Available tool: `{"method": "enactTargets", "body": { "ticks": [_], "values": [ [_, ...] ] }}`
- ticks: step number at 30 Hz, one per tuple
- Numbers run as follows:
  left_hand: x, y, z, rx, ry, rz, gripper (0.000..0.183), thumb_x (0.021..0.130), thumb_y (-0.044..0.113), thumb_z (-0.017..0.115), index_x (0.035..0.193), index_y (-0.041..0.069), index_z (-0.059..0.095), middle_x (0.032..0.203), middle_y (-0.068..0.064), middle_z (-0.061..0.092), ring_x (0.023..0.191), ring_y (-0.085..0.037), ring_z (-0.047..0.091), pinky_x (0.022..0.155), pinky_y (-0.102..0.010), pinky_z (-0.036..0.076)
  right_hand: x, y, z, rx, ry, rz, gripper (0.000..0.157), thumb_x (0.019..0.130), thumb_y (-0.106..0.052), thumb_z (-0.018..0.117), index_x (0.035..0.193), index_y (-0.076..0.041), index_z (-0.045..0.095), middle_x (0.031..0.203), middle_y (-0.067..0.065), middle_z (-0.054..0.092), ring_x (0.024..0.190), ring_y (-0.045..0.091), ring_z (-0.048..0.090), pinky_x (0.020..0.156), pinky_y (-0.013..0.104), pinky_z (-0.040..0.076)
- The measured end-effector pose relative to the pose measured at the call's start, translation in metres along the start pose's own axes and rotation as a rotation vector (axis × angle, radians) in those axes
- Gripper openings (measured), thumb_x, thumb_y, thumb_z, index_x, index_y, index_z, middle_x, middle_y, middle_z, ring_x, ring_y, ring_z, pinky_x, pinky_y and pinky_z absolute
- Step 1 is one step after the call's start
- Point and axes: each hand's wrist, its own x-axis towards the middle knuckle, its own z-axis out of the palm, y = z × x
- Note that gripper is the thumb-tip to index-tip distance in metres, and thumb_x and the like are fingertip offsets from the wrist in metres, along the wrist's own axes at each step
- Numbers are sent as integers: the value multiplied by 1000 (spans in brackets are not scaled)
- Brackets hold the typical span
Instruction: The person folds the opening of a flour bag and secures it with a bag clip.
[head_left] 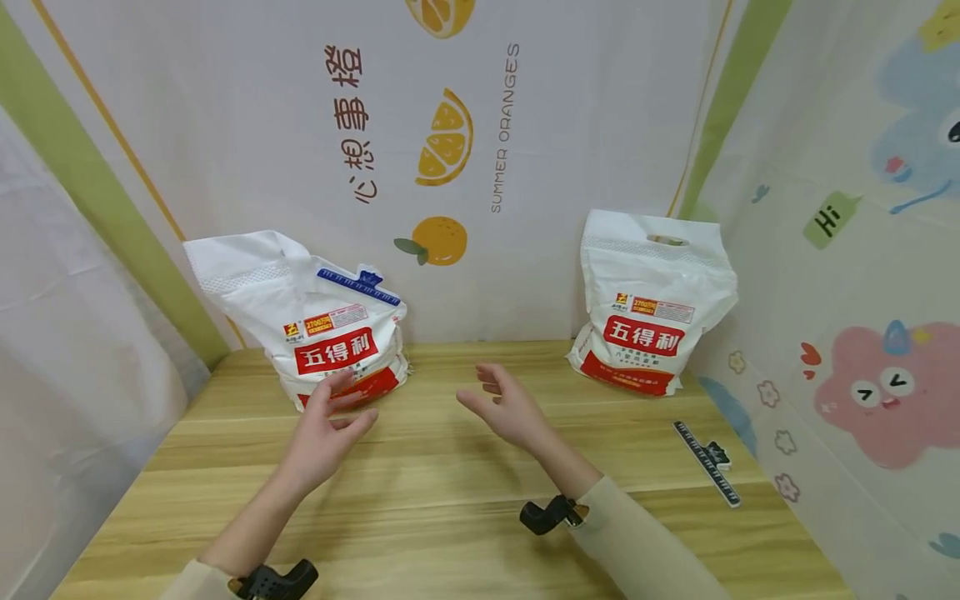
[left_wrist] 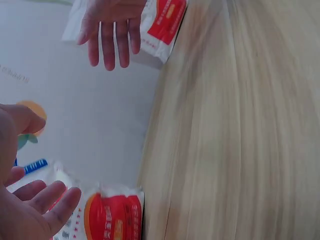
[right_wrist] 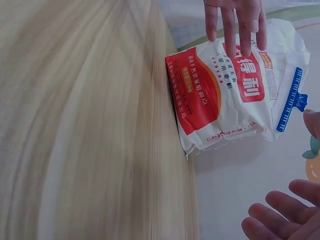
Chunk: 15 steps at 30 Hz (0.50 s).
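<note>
Above the table, my left hand [head_left: 326, 433] hangs with relaxed fingers and holds nothing. It overlaps the lower front of a white and red flour bag [head_left: 337, 350] in the head view. A blue bag clip [head_left: 358, 285] grips that bag's slanted top corner, and its handle end is folded to the left. My right hand [head_left: 510, 408], also with loose fingers and nothing in it, is in the air near the table's middle. At the back right stands a second flour bag [head_left: 641, 304], upright, its cut-out handle on top. A black bag clip [head_left: 708, 462] lies on the table at the right.
The wooden table [head_left: 420, 483] ends at a printed curtain [head_left: 480, 283] close behind both bags. More curtain [head_left: 847, 333] rises along the right side, and a white one [head_left: 75, 275] hangs at the left. Each wrist wears a black camera mount [head_left: 553, 513].
</note>
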Motion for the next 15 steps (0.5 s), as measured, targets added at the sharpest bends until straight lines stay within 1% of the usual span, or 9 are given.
{"method": "enactTargets", "body": {
  "ticks": [4,8,11,12,15],
  "values": [
    [-4,8,14,-27,-49,27,69,95,18,74,151,7,35,152,-16,42,132,-35,56,90,-24,56,-11,3,-8,1,4,-19,72,92,-56,69,149,-17,48,148,9,55,137,33,53,111,53,45],
    [-7,13,27,-51,-98,43,67,94,21,75,149,11,38,152,-12,43,134,-35,54,92,-26,55,-22,5,-18,10,25,-20,71,92,-52,72,148,-16,49,148,8,56,137,32,52,112,54,43],
    [-8,17,34,-76,-130,44,66,94,24,75,149,15,38,153,-8,44,135,-34,53,94,-29,56,-31,7,-26,8,42,-12,70,92,-52,72,147,-17,49,148,4,55,137,32,52,113,54,43],
    [-8,19,36,-83,-137,49,66,94,24,75,149,16,39,153,-8,44,136,-35,53,95,-31,56,-33,7,-29,11,47,-7,70,91,-52,72,147,-17,50,149,4,54,137,32,52,113,54,42],
    [-7,26,40,-107,-159,41,66,94,28,74,149,21,38,152,-4,45,138,-32,52,97,-30,55,-39,7,-37,14,66,-2,70,91,-53,72,147,-17,50,149,3,54,137,31,53,113,53,43]
  ]
}}
